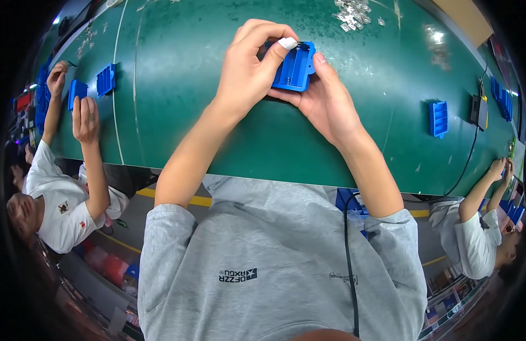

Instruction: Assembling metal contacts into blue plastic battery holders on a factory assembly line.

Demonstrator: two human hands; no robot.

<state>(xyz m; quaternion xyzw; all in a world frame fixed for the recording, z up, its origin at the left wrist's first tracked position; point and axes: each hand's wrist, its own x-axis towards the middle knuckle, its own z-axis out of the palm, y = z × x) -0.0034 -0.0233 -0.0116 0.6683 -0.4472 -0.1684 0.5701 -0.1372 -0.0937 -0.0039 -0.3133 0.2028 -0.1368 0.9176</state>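
Right hand curls around a blue case; left hand pinches, seemingly, a small metal piece.

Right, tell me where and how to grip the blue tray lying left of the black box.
I'd pinch the blue tray across its outer side walls, coming from above and its left. Its divided compartments face up, leaving the walls' top edges exposed, and the black box stands close on its right. The right hand is nearer.
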